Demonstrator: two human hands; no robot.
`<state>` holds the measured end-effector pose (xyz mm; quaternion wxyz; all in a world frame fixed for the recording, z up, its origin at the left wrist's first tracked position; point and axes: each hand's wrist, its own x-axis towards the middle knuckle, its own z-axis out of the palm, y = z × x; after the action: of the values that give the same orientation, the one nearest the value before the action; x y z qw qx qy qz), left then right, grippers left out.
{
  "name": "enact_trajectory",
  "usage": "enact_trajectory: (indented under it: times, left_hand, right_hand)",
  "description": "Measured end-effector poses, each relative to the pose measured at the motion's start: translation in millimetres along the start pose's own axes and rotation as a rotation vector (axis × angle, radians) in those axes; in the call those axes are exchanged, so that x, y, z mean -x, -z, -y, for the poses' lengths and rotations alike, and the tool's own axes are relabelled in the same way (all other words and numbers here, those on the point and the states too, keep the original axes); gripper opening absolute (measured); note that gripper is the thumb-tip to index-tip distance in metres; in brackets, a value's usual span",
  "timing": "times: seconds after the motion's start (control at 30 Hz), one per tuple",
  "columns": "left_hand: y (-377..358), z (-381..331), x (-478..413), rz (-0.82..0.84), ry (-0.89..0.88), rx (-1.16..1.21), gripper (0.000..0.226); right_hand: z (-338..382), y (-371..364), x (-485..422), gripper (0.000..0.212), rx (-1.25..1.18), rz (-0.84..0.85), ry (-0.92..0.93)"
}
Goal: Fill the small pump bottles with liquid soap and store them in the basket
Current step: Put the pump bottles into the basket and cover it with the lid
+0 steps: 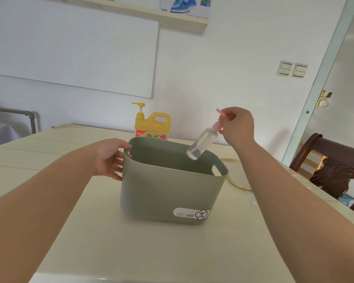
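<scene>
A grey-green plastic basket (168,193) with cut-out handles stands in the middle of the cream table. My left hand (110,158) rests against its left wall, thumb over the rim, fingers loosely spread. My right hand (237,127) pinches the pink pump head of a small clear bottle (201,144), which hangs tilted above the basket's far right opening. Behind the basket stands a big yellow soap jug (152,126) with a yellow pump. The inside bottom of the basket is hidden.
A carved dark wooden chair (333,170) stands at the table's right edge. A pale cord (236,182) lies on the table to the right of the basket. Behind are a white wall, a shelf and light switches (292,69).
</scene>
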<state>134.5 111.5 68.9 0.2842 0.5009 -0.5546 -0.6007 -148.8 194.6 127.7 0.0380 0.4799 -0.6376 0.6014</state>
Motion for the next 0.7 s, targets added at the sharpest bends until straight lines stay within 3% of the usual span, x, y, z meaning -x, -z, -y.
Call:
enact_trajectory:
  times: [0.13,0.3,0.57,0.7]
  left_hand:
    - [1.6,2.2,0.8,0.021,0.004,-0.013,0.019]
    - [1.8,4.2,-0.4,0.038,0.008,-0.020,0.017]
    - [-10.7,8.4,-7.7,0.081,0.019,-0.026,0.014]
    - [-14.0,10.8,-11.7,0.086,0.025,-0.021,0.013]
  right_hand:
    - [-17.2,-11.5,12.1,0.020,0.015,0.204,-0.109]
    - [-40.7,-23.4,17.7,0.006,0.194,0.307,-0.099]
    - [-54.6,-25.9,17.4,0.019,0.465,0.567,-0.058]
    - [-60.8,-23.4,12.7,0.018,0.492,0.585,-0.078]
